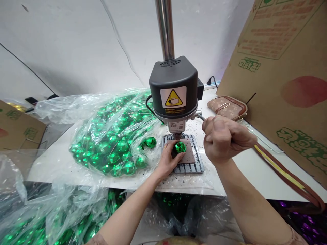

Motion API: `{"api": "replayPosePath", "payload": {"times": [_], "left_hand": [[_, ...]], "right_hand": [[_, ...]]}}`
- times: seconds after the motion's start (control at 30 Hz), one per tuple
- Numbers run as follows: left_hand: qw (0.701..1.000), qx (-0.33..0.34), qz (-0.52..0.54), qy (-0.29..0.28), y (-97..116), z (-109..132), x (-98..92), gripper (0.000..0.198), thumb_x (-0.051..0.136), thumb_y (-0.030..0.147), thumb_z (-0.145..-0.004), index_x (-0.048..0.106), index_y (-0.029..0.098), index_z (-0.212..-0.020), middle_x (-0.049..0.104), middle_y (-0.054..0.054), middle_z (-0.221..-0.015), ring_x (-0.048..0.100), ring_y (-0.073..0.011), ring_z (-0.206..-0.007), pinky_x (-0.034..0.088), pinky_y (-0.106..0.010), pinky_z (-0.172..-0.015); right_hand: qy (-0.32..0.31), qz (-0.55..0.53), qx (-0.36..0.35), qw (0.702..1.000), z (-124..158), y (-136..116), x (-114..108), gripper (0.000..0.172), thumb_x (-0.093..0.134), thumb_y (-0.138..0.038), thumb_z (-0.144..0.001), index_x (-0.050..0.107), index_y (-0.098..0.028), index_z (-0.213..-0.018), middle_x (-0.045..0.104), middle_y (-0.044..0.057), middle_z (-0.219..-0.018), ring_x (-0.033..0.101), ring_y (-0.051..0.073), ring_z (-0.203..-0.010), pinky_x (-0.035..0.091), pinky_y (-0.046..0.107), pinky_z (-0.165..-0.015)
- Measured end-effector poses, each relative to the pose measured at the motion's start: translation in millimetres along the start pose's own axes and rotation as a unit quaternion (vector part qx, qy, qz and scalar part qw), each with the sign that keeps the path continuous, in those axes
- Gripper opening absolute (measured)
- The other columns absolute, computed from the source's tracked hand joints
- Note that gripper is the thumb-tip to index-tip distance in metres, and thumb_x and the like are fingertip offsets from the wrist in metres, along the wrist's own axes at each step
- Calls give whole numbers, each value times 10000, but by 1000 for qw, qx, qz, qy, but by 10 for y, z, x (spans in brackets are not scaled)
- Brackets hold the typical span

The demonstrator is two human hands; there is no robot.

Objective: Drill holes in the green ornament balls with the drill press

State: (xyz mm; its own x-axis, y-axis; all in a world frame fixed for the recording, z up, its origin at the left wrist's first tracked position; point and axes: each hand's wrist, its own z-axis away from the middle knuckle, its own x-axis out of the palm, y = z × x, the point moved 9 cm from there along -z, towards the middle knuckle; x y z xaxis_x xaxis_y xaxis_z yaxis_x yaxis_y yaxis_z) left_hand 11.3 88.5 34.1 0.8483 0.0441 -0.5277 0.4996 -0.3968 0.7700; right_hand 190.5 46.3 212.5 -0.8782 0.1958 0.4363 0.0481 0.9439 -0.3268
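Note:
A green faceted ball (181, 147) rests on a pinkish pad (190, 156) over the slotted metal base (199, 167) of a drill press (173, 88). My left hand (168, 158) grips that ball from the left, thumb and fingers around it, just below the chuck. Raised at the right of the press, my right hand (221, 137) is closed in a fist around the end of the feed lever (200, 116). A dark spot shows on top of the ball.
A clear plastic bag of green balls (109, 139) lies left of the press, with a loose green ball (150, 142) at its opening. A patterned purse (227, 107) with a strap and a large cardboard box (286, 85) stand at right. Dark crumbs dot the white table (58, 163).

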Motion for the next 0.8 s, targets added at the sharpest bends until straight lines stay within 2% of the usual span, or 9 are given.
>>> {"api": "replayPosePath", "payload": {"times": [0.17,0.3,0.53,0.7,0.8], "left_hand": [[1000,-2,0,-1,3,9,-2,442,679,331,-910,535,231,-1316,626,-99,-1270,568,-272,-1224,464,-439,-1051],[1000,-7,0,0,-12,13,1,443,687,332,-903,539,237,-1310,627,-92,-1266,573,-269,-1220,466,-435,-1048],[1000,-9,6,6,-22,3,4,422,685,337,-902,551,236,-1289,627,-89,-1242,572,-265,-1197,465,-433,-1047],[1000,-9,7,3,-24,4,5,428,686,337,-903,544,230,-1292,621,-92,-1255,565,-266,-1211,459,-436,-1057],[1000,-7,9,0,-23,14,7,428,687,334,-902,543,230,-1292,621,-93,-1264,563,-267,-1222,457,-438,-1061]], "right_hand": [[-25,-10,-38,999,15,-45,9,498,588,-105,-863,231,-176,-522,287,-67,-467,276,39,-404,192,259,-407],[-28,-21,-65,997,38,-73,5,499,579,-55,-830,194,-179,-540,257,-79,-472,236,24,-396,192,252,-399],[-28,-19,-81,996,63,-77,-11,484,555,-33,-814,178,-192,-557,267,-76,-484,246,32,-412,220,257,-405],[-53,-34,-105,992,136,-88,-29,448,541,-13,-810,207,-192,-572,263,-78,-495,252,31,-423,232,252,-421],[-51,-31,-92,994,155,-95,-38,459,560,-31,-821,214,-184,-561,271,-79,-485,267,28,-407,243,251,-420]]}}
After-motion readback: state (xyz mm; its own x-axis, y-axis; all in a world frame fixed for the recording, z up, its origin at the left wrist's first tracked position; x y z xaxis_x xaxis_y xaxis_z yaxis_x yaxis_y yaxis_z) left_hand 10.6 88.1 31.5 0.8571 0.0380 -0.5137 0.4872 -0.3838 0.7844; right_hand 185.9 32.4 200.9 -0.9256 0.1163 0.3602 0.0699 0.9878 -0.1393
